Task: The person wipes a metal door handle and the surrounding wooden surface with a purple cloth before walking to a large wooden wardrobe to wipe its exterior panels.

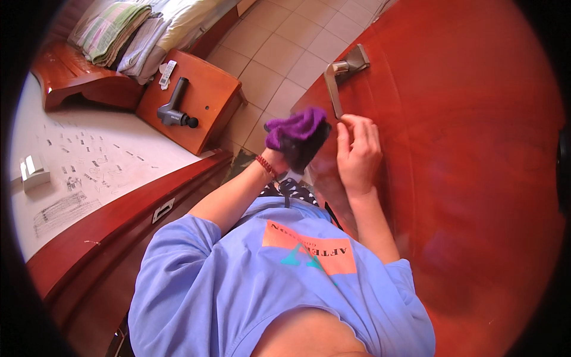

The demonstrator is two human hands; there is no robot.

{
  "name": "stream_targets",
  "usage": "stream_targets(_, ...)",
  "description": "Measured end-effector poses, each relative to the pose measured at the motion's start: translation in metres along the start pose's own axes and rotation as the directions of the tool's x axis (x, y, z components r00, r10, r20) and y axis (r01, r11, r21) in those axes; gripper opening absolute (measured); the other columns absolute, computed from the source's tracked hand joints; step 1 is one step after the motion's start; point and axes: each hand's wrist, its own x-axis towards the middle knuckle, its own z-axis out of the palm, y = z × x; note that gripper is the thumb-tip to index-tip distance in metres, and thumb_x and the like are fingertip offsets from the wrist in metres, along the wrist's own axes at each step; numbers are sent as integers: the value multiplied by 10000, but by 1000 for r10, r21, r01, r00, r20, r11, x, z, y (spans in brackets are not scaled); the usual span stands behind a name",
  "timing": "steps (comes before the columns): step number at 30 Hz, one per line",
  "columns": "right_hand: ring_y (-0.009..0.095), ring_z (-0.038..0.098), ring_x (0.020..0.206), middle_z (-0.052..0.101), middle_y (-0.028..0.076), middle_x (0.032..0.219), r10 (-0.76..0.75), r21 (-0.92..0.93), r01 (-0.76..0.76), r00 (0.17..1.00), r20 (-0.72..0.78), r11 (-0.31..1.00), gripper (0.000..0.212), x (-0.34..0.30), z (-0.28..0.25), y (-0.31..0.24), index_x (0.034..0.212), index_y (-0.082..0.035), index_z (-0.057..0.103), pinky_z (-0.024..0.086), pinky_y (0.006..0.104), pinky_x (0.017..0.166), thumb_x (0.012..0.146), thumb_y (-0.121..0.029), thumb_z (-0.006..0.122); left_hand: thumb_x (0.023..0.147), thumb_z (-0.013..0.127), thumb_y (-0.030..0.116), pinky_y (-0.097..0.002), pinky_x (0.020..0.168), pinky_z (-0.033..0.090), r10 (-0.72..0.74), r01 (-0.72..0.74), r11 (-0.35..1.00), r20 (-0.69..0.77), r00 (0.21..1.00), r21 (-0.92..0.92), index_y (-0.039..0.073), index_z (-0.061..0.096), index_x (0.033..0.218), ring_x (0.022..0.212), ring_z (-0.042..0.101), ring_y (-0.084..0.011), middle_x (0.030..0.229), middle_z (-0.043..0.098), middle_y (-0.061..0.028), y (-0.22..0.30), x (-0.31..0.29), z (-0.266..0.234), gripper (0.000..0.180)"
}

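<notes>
A crumpled purple and black cloth (296,127) is bunched in my left hand (275,159), whose fingers are mostly hidden by it. A red beaded bracelet (266,167) circles that wrist. In front of a reddish-brown wooden door (464,149), my right hand (360,152) is raised with its fingers bent. Its thumb and fingertips close on the free end of the metal door handle (332,89). The cloth hangs just left of the handle, apart from it.
To the left, a wooden nightstand (205,77) bears a dark massage gun (173,110) and a white remote (168,74). Folded bedding (113,33) lies behind it. A white-topped desk (128,172) with a small white box (34,172) stands nearer. Tiled floor (279,53) runs between nightstand and door.
</notes>
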Motion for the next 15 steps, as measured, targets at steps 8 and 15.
stream_targets(8, 440, 629, 998, 655, 219, 1052, 110, 14, -111, 991, 77, 994, 261, 10, 40, 33, 1176, 5, 636, 507, 494, 839, 925, -67, 653, 972, 629, 150, -419, 973, 501, 627, -341, 165, 168, 761, 925, 3, 539, 1339, 1120, 630, -378, 1222, 629, -229, 37, 101, 84, 405)
stream_targets(15, 479, 645, 877, 682, 283, 958, 89, -10, -88, 991, 102, 996, 224, 27, 39, 33, 1023, 63, 673, 510, 524, 776, 841, -53, 733, 1006, 601, 307, -522, 843, 506, 694, -167, -131, 211, 688, 977, -30, 593, 1045, 959, 624, -510, 983, 677, -300, 42, 118, 97, 340)
